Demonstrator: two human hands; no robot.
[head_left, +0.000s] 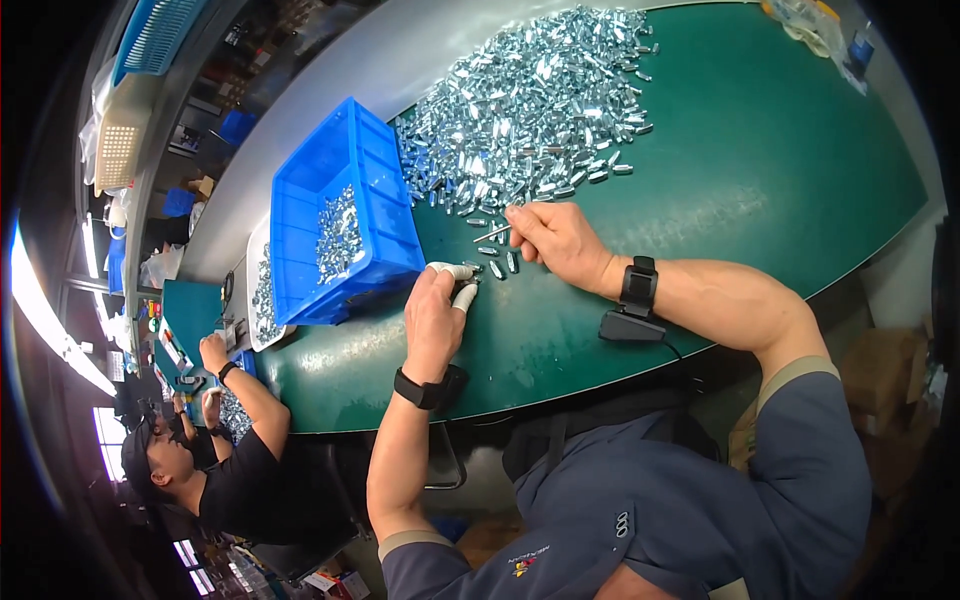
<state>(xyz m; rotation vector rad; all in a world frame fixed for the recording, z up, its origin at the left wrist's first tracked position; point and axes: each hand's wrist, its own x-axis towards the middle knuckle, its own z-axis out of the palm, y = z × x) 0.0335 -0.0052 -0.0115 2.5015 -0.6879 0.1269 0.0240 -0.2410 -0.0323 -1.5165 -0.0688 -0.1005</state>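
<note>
My left hand [434, 312], with white covers on its thumb and index finger, pinches a small shiny metal part [475, 278] just above the green tabletop [660, 240]. My right hand [560, 242] is closed on a thin metal rod [488, 236], whose tip points left, a short way above the left fingertips. Between the two hands a few loose metal pieces [497, 269] lie on the table. Behind them spreads a big heap of similar silvery pieces [530, 100]. Exact detail of the pinched part is too small to make out.
A blue plastic bin [390, 215], tilted in view and holding small metal parts, stands left of my hands. Beside it is a white tray [256, 290] with more parts. Another person [250, 450] works farther left. A plastic bag [810, 25] lies at the far right corner.
</note>
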